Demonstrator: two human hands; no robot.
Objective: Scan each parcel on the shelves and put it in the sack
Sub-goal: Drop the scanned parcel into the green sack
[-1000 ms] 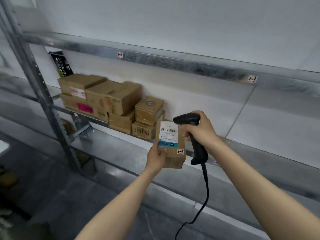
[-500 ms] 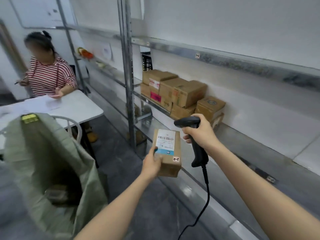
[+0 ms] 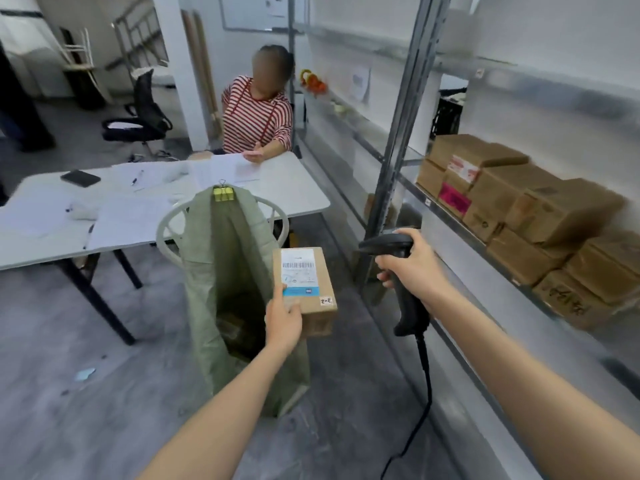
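My left hand (image 3: 283, 320) grips a small cardboard parcel (image 3: 309, 299) with a white barcode label on top, held just right of the sack's opening. The green sack (image 3: 225, 271) hangs open from a white chair back, clipped at the top with a yellow clip; something dark lies at its bottom. My right hand (image 3: 412, 263) holds a black corded barcode scanner (image 3: 405, 299) by its handle, to the right of the parcel. Several cardboard parcels (image 3: 526, 209) are stacked on the metal shelf (image 3: 460, 233) at the right.
A white table (image 3: 298, 192) with papers, pens and a black notebook stands behind the sack. A person in a red-striped top sits at its far side. A shelf upright (image 3: 398, 140) rises close to my right hand. A black office chair stands at the back left.
My view has swung left from the shelf toward the sack and table. The parcel in my left hand has moved over beside the sack's opening; the scanner stays in my right hand.
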